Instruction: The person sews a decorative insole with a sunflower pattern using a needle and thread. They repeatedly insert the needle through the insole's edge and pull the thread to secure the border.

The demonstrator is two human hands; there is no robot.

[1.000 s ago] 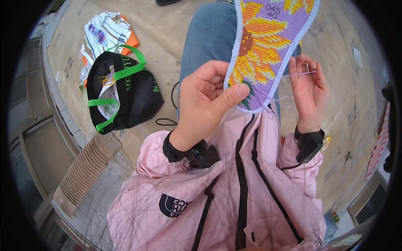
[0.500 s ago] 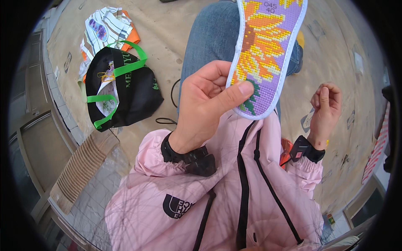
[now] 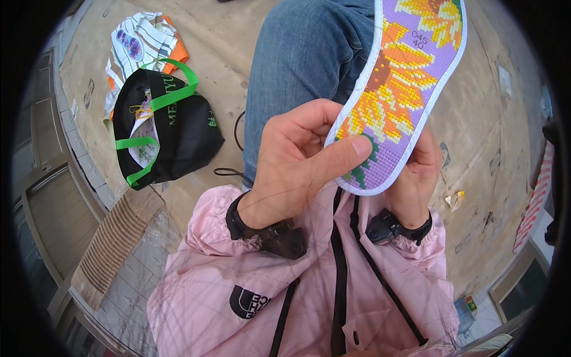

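An embroidered shoe insole (image 3: 410,77) is held up at the centre right, with yellow and orange flowers, green leaves and a purple ground inside a pale edge. My left hand (image 3: 297,157) grips its lower end, thumb flat on the stitched face and fingers curled behind. Behind the insole's right edge is my right hand (image 3: 416,175). Its fingers are mostly covered by the insole, so I cannot see whether they hold or touch anything.
On the ground at left, a black bag (image 3: 184,134) with green handles holds white cloth and yellow thread. Beyond it lies a striped cloth (image 3: 148,41) with a purple-flowered insole (image 3: 129,46) on top. A ribbed brown mat (image 3: 116,247) is nearby. My jeans-clad leg (image 3: 297,65) rises ahead.
My right hand has moved left from open space to behind the insole. The insole has shifted slightly right and down and tilted, still in my left hand.
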